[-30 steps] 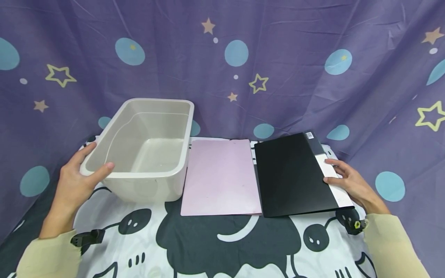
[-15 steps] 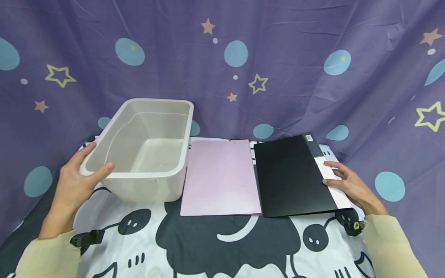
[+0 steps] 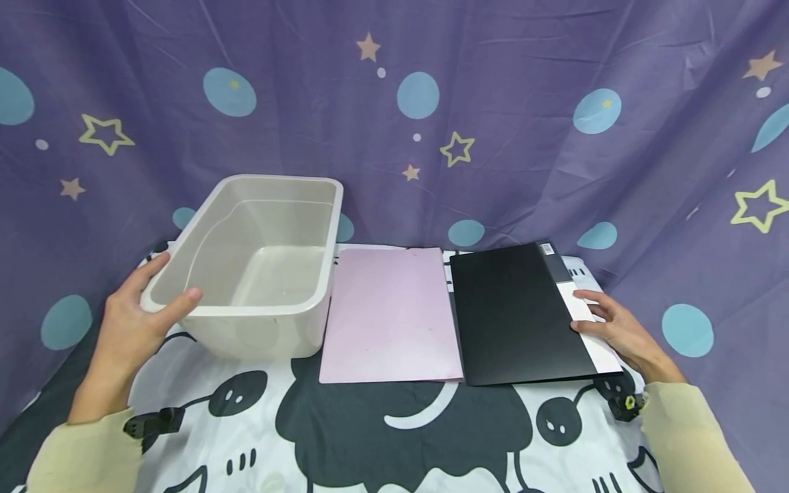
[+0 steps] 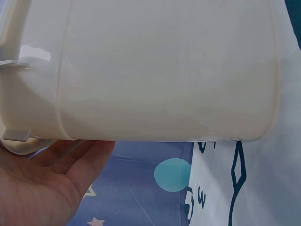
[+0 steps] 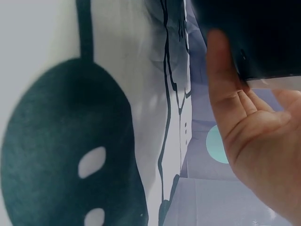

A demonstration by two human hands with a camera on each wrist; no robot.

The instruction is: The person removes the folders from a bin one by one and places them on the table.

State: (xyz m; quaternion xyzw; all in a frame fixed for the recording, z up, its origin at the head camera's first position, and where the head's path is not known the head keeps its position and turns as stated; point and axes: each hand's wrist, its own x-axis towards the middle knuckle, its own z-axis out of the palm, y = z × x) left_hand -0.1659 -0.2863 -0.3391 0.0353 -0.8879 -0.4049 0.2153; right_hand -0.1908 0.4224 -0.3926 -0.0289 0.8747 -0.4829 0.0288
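My left hand [image 3: 132, 322] grips the front left corner of an off-white plastic tub [image 3: 246, 332], thumb over the rim and fingers along the outer side. In the left wrist view the tub's wall [image 4: 164, 70] fills the upper part, with the left hand [image 4: 51, 183] against it. At the right, my right hand [image 3: 622, 332] holds a black file folder [image 3: 518, 315] by its white-labelled spine, thumb on top. The right wrist view shows fingers of the right hand [image 5: 258, 136] under the folder's raised edge [image 5: 263, 37]. A pale pink folder [image 3: 391, 315] lies flat between tub and black folder.
A white and dark cartoon-print cloth [image 3: 407, 438] covers the table. Behind it hangs a purple curtain [image 3: 505, 137] with stars and blue spots. The black folder's left edge lies close beside the pink one. The tub stands upright with nothing inside.
The black folder's spine side has sunk a little toward the table, and my right hand has shifted slightly down and left with it. The left hand and tub stay put.
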